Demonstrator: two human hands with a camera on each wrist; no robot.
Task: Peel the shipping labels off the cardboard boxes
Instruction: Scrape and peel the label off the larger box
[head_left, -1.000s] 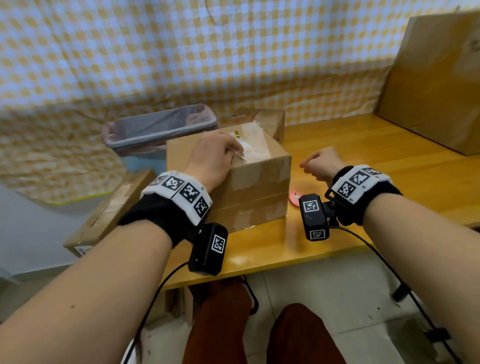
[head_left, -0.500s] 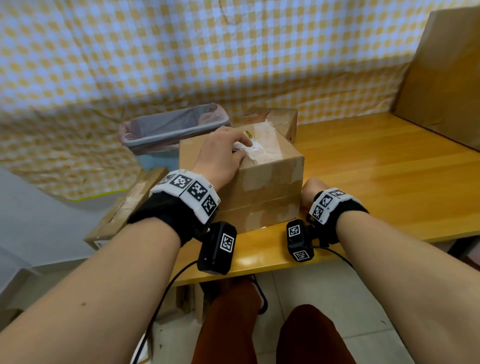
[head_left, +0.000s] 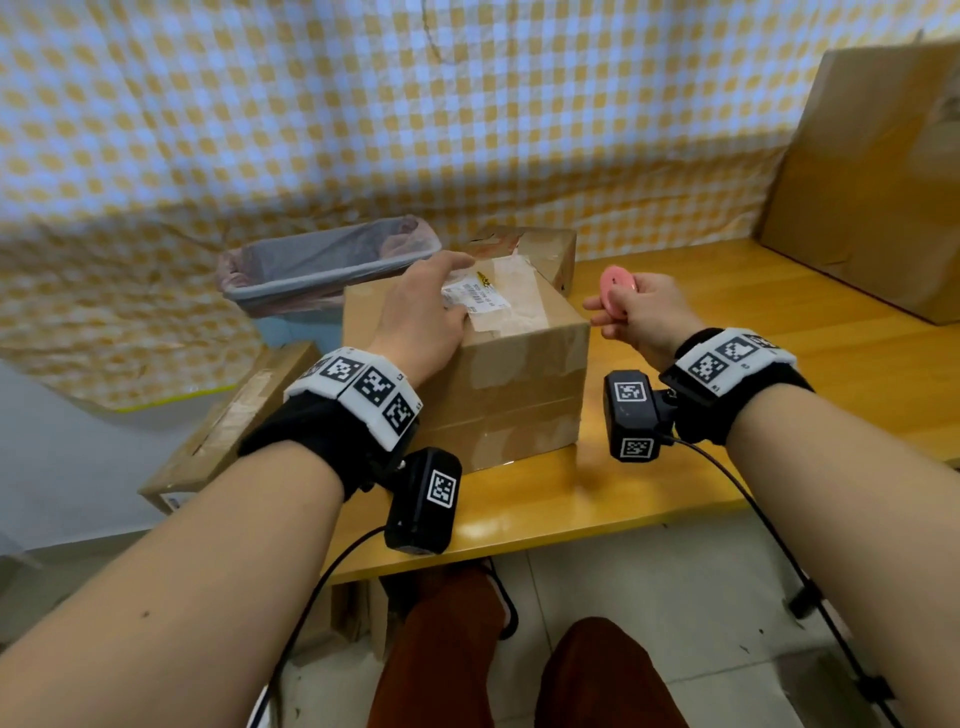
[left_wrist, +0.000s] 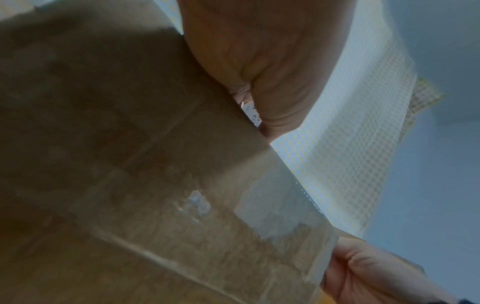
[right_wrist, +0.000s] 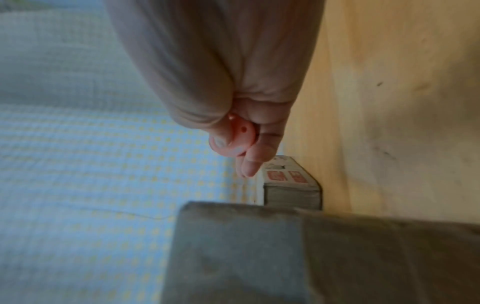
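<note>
Cardboard box (head_left: 498, 374) is sitting near the front edge of the wooden table (head_left: 727, 415), w/ the left hand (head_left: 421, 317) lying flat across its top. Fingers are reaching fwd fairly straight, not curling round anything; the thumb is stretching along the near edge of the shipping label (head_left: 475, 296). Label is lying just right of those fingers, touching them, white w/ printed lines, stuck on a patch of clear tape. In the left wrist view only a sliver of printed paper is showing under the palm, so can't tell if any corner is lifting.

Right hand (head_left: 641, 312) is hovering above the table just right of the box, apart from it. Its fingers are curling round a small pink tool (head_left: 618, 293), thumb and forefinger pinching it so the rounded end is sticking up past the fingertips. Right wrist view is showing the same pinch, blurred.

Beyond the left fingertips a smaller taped box (head_left: 540, 247) is standing against the checked cloth (head_left: 363, 130); left of them a lined bin (head_left: 322, 265). Far right of the right hand, a big cardboard box (head_left: 872, 176) is leaning at the table's back.
</note>
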